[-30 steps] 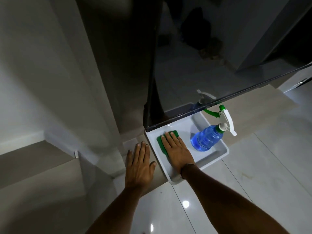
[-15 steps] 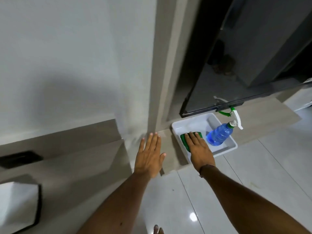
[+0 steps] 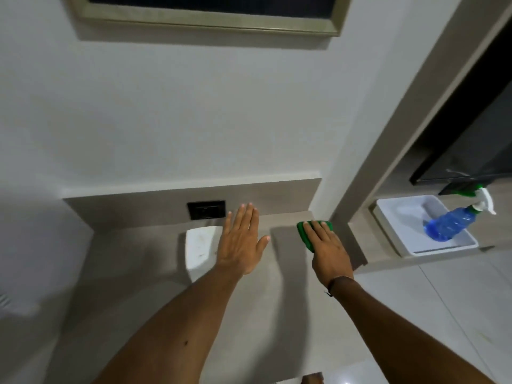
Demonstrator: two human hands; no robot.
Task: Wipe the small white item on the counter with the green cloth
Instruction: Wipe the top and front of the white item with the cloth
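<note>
1. Pressing flat with straight fingers, the right hand (image 3: 327, 249) lies on the folded green cloth (image 3: 304, 234) on the beige counter (image 3: 133, 253).
2. The left hand (image 3: 241, 242) is spread flat and holds nothing.
3. The small white boxy item (image 3: 199, 248) sits on the counter just beside the left hand, apart from the cloth.
4. A blue plastic spray bottle (image 3: 446, 224) lies in a white tray (image 3: 399, 214).

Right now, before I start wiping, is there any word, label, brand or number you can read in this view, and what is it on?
No readable text anywhere in this view.
On the blue plastic spray bottle: no label shows.
On the black rectangular wall plate: too dark and blurred to tell any marking.
On the small white item on the counter: only faint smudges, no print.
On the green cloth: nothing.
</note>
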